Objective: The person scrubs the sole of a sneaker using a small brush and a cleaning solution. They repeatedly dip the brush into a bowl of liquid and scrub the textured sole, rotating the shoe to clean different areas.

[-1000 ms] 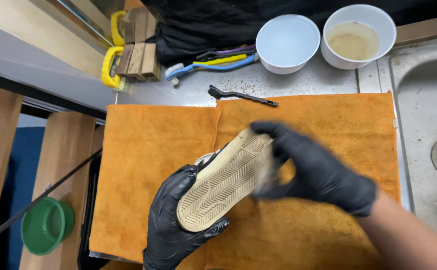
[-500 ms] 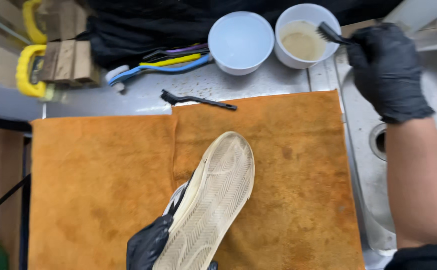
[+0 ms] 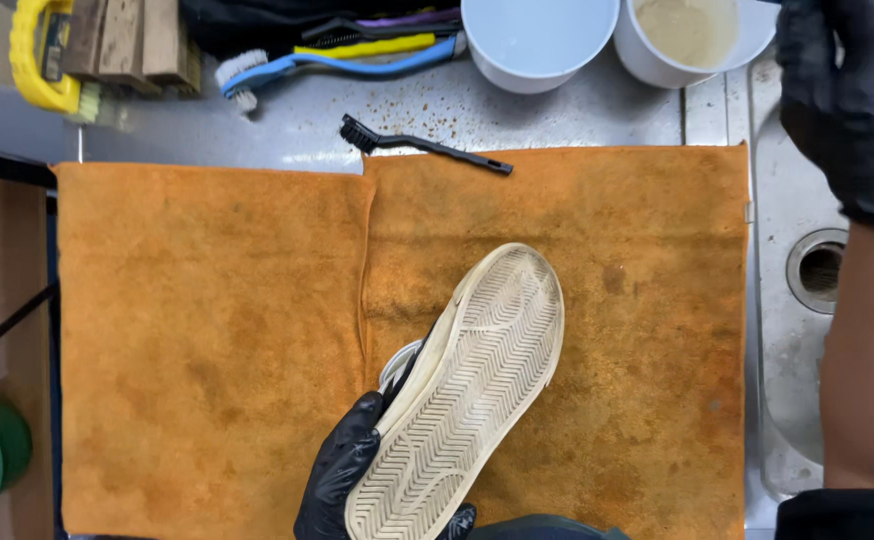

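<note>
Shoe (image 3: 467,390) lies sole-up over orange towel (image 3: 207,330), heel end gripped by left hand (image 3: 347,480), fingers wrapped round its edge. Right hand (image 3: 852,100), black glove, is up by cup (image 3: 692,35) w/ murky water; can't tell its grip. Black brush (image 3: 422,146) lies at towel's top edge.

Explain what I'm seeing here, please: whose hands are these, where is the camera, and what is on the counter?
The camera sits on a person's head, looking down at their own hands, both in black gloves. The left hand holds a shoe sole-up over an orange towel. The right hand is raised at the top right, beside a white cup of murky liquid; whether it holds anything cannot be seen. A second white cup, a black brush and other brushes lie behind the towel. A sink drain is at right.
</note>
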